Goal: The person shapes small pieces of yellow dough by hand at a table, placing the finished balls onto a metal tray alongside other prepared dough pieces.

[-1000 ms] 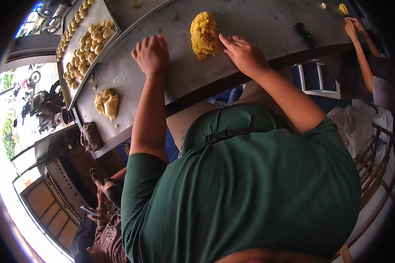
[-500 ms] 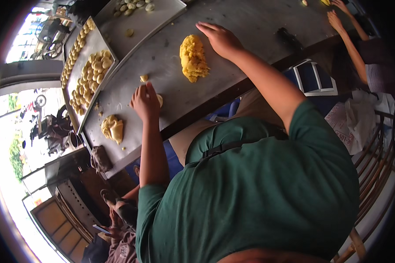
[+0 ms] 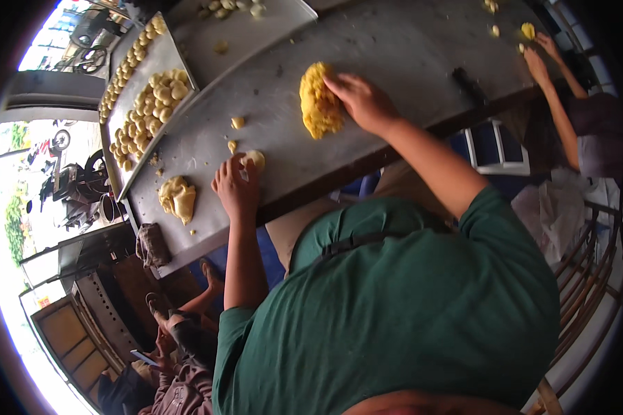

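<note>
My right hand [image 3: 358, 98] grips the right side of a lumpy yellow mass [image 3: 316, 104] on the steel table [image 3: 284, 173], with fingers pressed into it. My left hand [image 3: 235, 187] is lower left, fingers loosely bent and apart, touching or just beside a small pale dough disc [image 3: 255, 160]. Small dough pieces [image 3: 237, 122] lie above that hand. Further left sits a larger soft dough lump [image 3: 176, 198], near a crumpled brownish cloth [image 3: 152, 244] at the table's edge.
Trays of several dough balls [image 3: 156, 104] stand upper left. A dark tool [image 3: 468, 86] lies at the right, near a co-worker's hands [image 3: 536, 59] and yellow pieces [image 3: 528, 31]. Below left, a seated person [image 3: 187, 373] holds a phone. Wooden bars [image 3: 585, 277] stand at right.
My right hand rose above the yellow mass, then came down onto it. My left hand lowered from a loose fist higher up to beside the pale disc. The camera view shifted slightly.
</note>
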